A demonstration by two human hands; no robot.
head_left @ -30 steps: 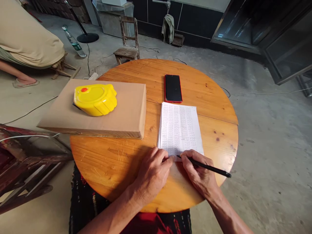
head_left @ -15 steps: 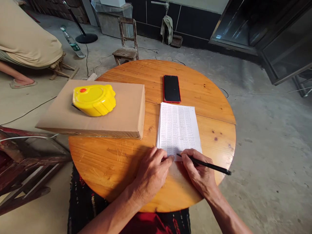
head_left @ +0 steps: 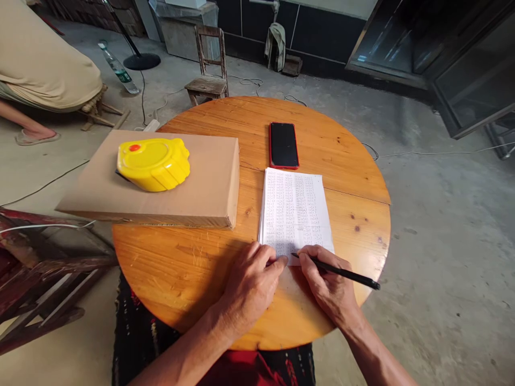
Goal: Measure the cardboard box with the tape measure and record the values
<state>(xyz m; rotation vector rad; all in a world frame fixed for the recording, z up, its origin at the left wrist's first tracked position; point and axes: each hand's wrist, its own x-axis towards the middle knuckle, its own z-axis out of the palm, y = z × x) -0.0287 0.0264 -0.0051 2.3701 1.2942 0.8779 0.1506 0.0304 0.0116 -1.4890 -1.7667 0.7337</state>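
Note:
A small stack of white paper (head_left: pixel 295 203) lies on the round wooden table (head_left: pixel 193 289), its top sheet filled with columns of small handwritten characters. My right hand (head_left: pixel 330 281) is closed around a black pen (head_left: pixel 350 274), whose tip meets the sheet near its bottom edge. With curled fingers, my left hand (head_left: pixel 255 279) presses on the paper's lower left corner, the thumb pointing toward the pen tip. The undersides of the left fingers are hidden.
Beyond the paper lies a phone (head_left: pixel 284 145) in a red case. On the left, a yellow tape measure (head_left: pixel 155 166) rests on a cardboard box (head_left: pixel 193 206). A small wooden chair (head_left: pixel 209 86) stands behind the table; a seated person's leg (head_left: pixel 36 126) shows at left.
Both hands, the pen and the paper stay nearly where they were. The view has shifted very slightly.

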